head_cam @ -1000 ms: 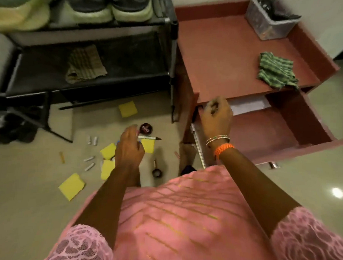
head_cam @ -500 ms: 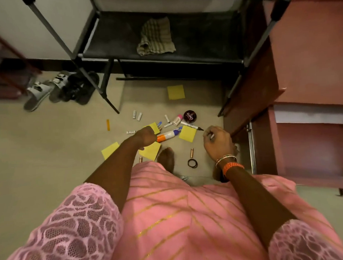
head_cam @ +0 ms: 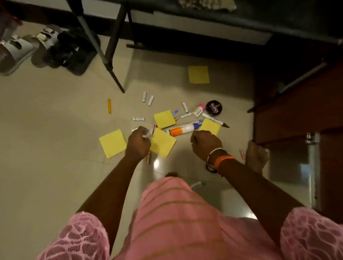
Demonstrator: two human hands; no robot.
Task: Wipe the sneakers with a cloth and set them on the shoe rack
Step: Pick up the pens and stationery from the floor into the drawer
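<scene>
No sneakers are in view. A striped cloth (head_cam: pixel 205 0) lies on the lower shelf of the black shoe rack (head_cam: pixel 211 21) along the top edge. My left hand (head_cam: pixel 138 143) hovers low over the floor between two yellow sticky notes (head_cam: pixel 112 142), its fingers curled round a small white battery-like piece. My right hand (head_cam: pixel 206 145), with bangles at the wrist, is curled into a loose fist just below a white and orange glue tube (head_cam: pixel 183 129). Nothing shows inside that fist.
Scattered on the tiled floor are more sticky notes (head_cam: pixel 199 74), small white batteries (head_cam: pixel 147 97), a marker (head_cam: pixel 215 119) and a round dark tin (head_cam: pixel 214 107). Grey sandals (head_cam: pixel 18 51) and black shoes (head_cam: pixel 70 49) sit at the left. A brown cabinet (head_cam: pixel 302 109) stands right, my bare foot (head_cam: pixel 256 156) beside it.
My head tipped down from the rack and open drawer to the floor. My right hand came away from the drawer and down to the floor items. My left hand lowered onto the scattered pieces.
</scene>
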